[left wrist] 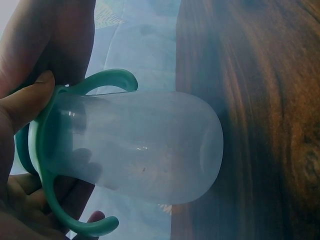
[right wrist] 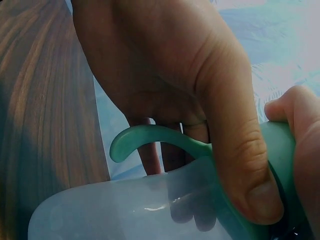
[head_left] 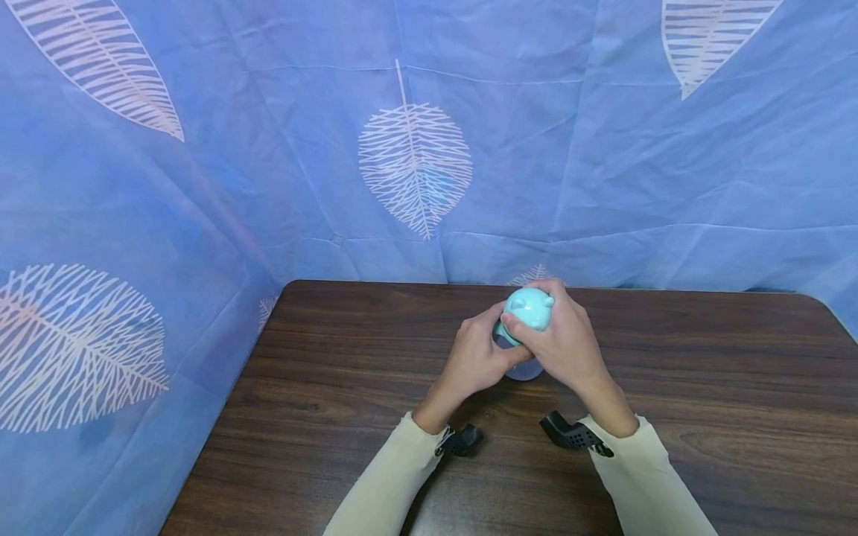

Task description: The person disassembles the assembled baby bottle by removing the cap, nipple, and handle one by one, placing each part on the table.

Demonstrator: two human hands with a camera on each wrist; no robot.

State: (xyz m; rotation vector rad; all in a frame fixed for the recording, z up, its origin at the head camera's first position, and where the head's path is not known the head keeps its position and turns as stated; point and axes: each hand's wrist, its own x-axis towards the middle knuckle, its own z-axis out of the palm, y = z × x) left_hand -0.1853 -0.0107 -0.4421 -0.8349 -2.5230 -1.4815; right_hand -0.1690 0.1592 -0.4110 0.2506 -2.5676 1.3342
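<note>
Both hands are on a baby's sippy cup, with a mint-green lid [head_left: 531, 305] bearing small ears and a translucent body [left wrist: 150, 145]. My left hand [head_left: 477, 356] grips the cup around its neck, its thumb lying across the green collar. Higher up, my right hand [head_left: 571, 344] holds the rounded lid, thumb on the near side and fingers around the far side. Two curved green handles [left wrist: 107, 79] stick out from the collar. The cup's body looks empty, and its base shows close over the table in the head view. The hands hide much of the collar.
A dark wood-grain table [head_left: 322, 417] spreads beneath the arms. Blue cloth [head_left: 302, 149] with white leaf prints hangs behind the table and along its left side. Black straps with small camera mounts [head_left: 570, 432] sit at both wrists, over cream sleeves.
</note>
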